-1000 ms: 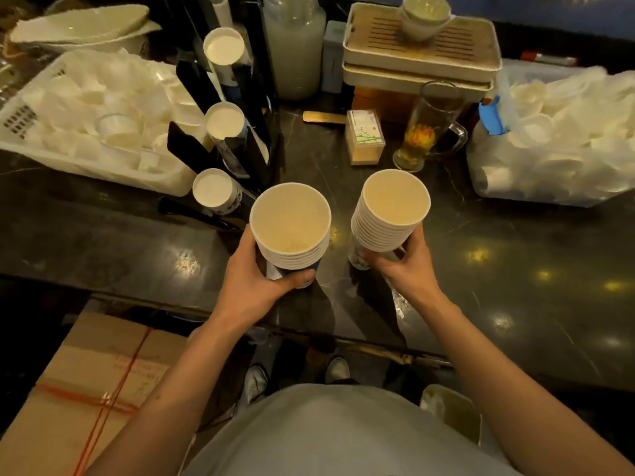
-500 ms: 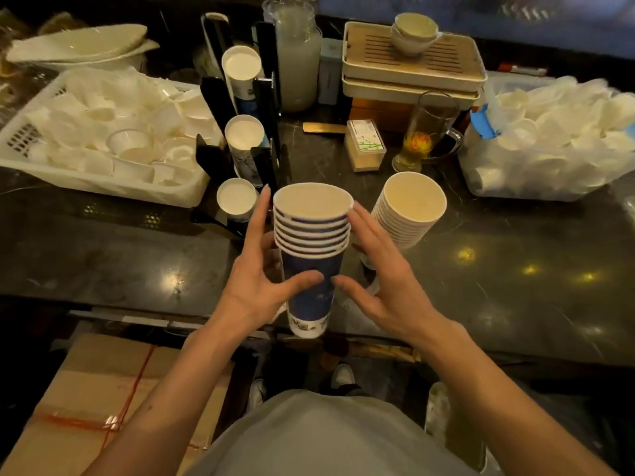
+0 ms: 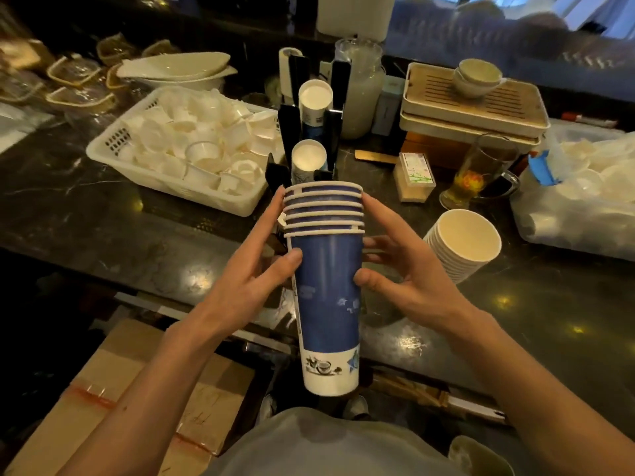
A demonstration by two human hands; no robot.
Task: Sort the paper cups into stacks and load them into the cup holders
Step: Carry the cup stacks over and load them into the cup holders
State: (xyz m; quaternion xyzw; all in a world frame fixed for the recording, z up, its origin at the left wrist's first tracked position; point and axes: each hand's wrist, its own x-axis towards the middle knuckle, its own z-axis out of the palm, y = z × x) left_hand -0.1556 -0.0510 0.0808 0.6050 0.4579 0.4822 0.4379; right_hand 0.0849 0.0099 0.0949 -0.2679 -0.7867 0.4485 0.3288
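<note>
I hold a stack of blue paper cups (image 3: 326,290) upright in front of me, above the counter's near edge. My left hand (image 3: 251,269) grips its left side and my right hand (image 3: 409,269) presses on its right side. A second stack of cups (image 3: 462,245) stands tilted on the counter to the right, untouched. Behind the held stack, the black cup holder (image 3: 292,132) carries stacks of cups (image 3: 314,101) with white rims up, partly hidden by my cups.
A white basket (image 3: 165,182) of small white cups sits at left. A plastic bag (image 3: 577,207) of white cups lies at right. A glass mug (image 3: 481,173), a small box (image 3: 414,176) and stacked trays (image 3: 474,108) stand behind. A cardboard box (image 3: 113,400) is below the counter.
My right hand let go of the right stack, which now stands on the counter, and joined my left hand on the blue stack. That stack has been lifted and brought upright, closer to me.
</note>
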